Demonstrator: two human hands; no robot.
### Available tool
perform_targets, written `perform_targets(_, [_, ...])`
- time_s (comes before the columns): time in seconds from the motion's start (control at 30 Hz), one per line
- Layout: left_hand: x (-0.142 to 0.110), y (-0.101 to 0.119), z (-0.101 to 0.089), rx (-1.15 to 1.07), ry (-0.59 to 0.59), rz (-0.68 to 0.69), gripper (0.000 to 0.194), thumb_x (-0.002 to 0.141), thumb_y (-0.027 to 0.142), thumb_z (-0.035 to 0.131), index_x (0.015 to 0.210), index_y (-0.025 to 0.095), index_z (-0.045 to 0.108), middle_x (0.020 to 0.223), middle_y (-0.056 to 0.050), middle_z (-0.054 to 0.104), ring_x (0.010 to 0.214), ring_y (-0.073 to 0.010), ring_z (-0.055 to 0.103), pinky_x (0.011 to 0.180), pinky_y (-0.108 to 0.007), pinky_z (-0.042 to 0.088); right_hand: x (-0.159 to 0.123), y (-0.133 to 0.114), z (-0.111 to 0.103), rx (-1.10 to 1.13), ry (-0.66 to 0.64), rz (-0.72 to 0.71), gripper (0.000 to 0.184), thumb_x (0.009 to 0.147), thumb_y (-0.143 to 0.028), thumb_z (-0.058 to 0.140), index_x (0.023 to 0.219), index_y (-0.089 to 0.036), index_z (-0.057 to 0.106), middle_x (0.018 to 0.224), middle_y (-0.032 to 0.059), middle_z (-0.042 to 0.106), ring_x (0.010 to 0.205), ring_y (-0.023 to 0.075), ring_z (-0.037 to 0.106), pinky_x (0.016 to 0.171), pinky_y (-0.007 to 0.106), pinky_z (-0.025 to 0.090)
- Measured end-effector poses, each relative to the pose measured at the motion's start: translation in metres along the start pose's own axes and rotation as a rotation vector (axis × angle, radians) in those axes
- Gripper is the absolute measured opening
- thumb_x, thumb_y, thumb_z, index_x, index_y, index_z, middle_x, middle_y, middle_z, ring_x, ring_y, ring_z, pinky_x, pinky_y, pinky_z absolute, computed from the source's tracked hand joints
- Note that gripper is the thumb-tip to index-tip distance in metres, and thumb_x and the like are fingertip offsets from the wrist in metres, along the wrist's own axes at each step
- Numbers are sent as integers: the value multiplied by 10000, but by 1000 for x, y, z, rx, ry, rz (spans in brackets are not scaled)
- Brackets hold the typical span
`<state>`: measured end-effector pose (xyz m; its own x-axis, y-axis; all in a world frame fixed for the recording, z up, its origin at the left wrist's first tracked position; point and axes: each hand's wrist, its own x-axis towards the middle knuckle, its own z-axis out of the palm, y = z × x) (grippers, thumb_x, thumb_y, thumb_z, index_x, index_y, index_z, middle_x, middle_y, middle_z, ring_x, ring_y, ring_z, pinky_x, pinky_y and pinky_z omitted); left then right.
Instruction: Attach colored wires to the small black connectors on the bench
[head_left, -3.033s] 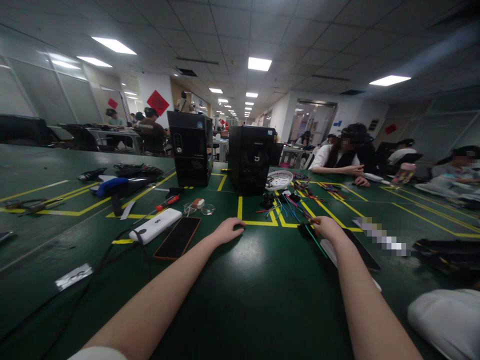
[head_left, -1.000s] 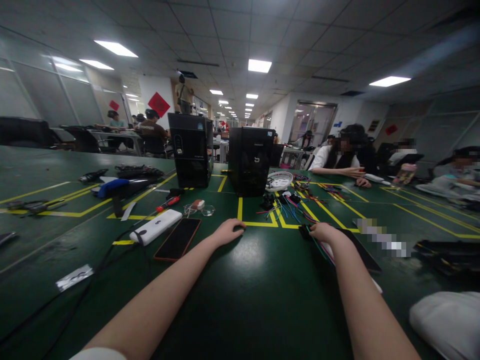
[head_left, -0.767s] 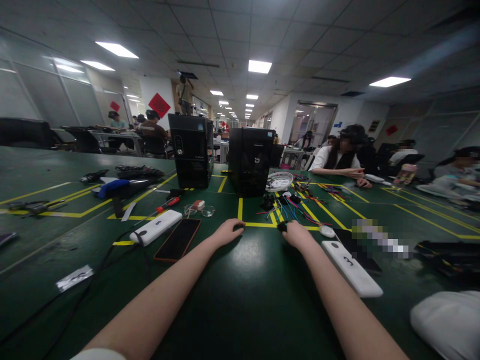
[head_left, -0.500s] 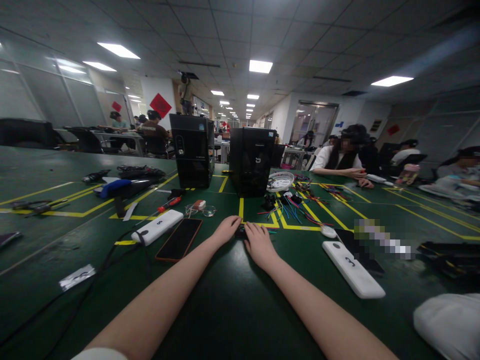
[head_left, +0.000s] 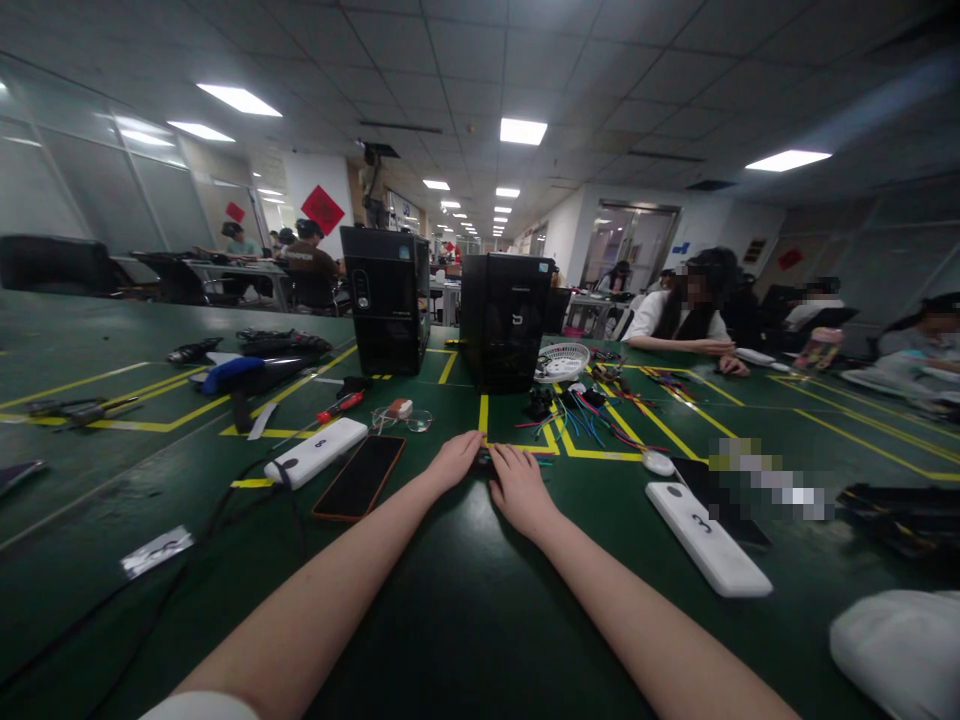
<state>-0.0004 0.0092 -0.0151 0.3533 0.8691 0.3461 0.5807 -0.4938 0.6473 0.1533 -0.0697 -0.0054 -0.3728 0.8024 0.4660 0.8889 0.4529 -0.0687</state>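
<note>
My left hand [head_left: 456, 460] is closed at the fingertips on a small black part [head_left: 485, 458], mostly hidden between my two hands. Its exact kind cannot be made out. My right hand [head_left: 519, 487] rests against the same part from the right, fingers bent over it and close together. Red and green wire ends [head_left: 544, 461] stick out past the right fingers. Just beyond lies a bunch of coloured wires with black connectors [head_left: 581, 400]. Both hands are low over the green table [head_left: 472, 590].
Two black computer towers [head_left: 386, 310] stand ahead. A phone [head_left: 360, 478], a white power bank [head_left: 319, 450], glasses [head_left: 412, 420] and a red screwdriver [head_left: 340, 407] lie left. To the right are another white power bank [head_left: 705, 540], a white basket [head_left: 562, 362] and a seated person [head_left: 675, 325].
The fingers have shifted slightly around the small black part, and less of it shows between my hands now. Both arms stay in nearly the same place.
</note>
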Motion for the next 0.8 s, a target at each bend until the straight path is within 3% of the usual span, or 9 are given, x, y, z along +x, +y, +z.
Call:
perform_targets(0.17, [1,-1,2,65,-11,17,338,874,293,359,1115,163,556,1121,-71,599,1052,-197,532,929,-304,387,1,1,0,9,12,14,471,766,-220,484,1231,-163,439,1270,113,452,1203,244,337,1003,429,223])
perform_targets(0.43, [-2,4,1,137,-43,84,381,901,301,267,1089,172,573,1089,-61,612,1032,-195,531,915,-319,388,1,2,-2,37,33,33,385,734,-223,530,1116,-193,493,1140,105,516,1102,235,418,966,416,273])
perform_targets(0.8, [-3,9,2,231,-97,44,390,890,268,244,1152,200,524,1165,-44,567,1097,-186,482,959,-335,349,-1,-3,-3,-9,26,64,354,748,-246,510,1098,-201,486,1136,109,514,1123,243,404,989,452,218])
